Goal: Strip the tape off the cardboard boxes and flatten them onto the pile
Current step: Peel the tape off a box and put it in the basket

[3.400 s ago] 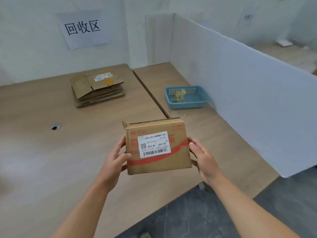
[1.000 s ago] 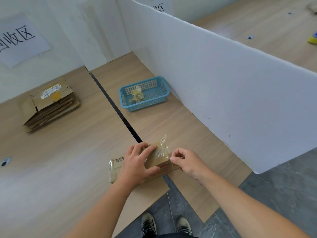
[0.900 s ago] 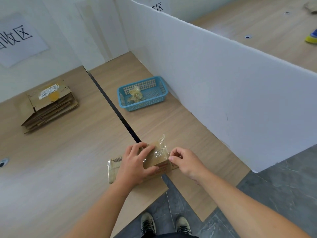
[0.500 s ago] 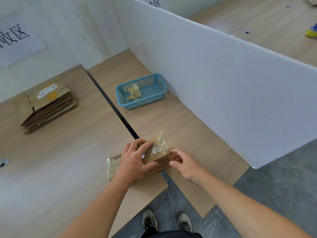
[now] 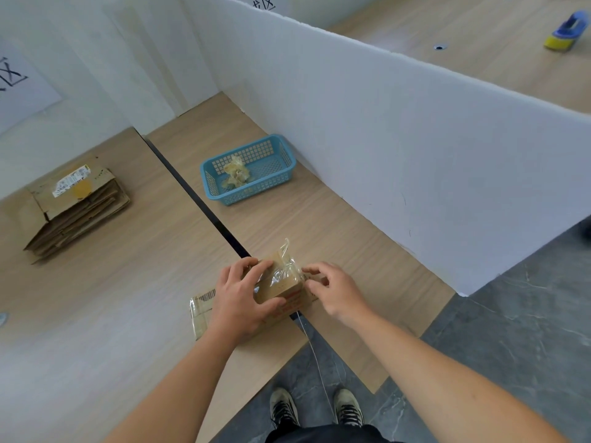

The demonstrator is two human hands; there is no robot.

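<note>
Head view, box point(image 5: 287, 295) under left grip point(image 5: 238, 298), tape point(image 5: 283, 271) touching right grip point(image 5: 335, 294)

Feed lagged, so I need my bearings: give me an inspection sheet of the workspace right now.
Surface: wooden table, dark seam down the middle.
Job's things: box at the near edge, clear tape lifting off its top; pile of flattened boxes far left.
Clutter: blue basket holding tape scraps.
Hands: left hand holds the box down; right hand at the tape's edge, pinch unclear.
Cables: nothing seen.
Surroundings: white partition on the right, paper sign on the wall, grey floor.
</note>
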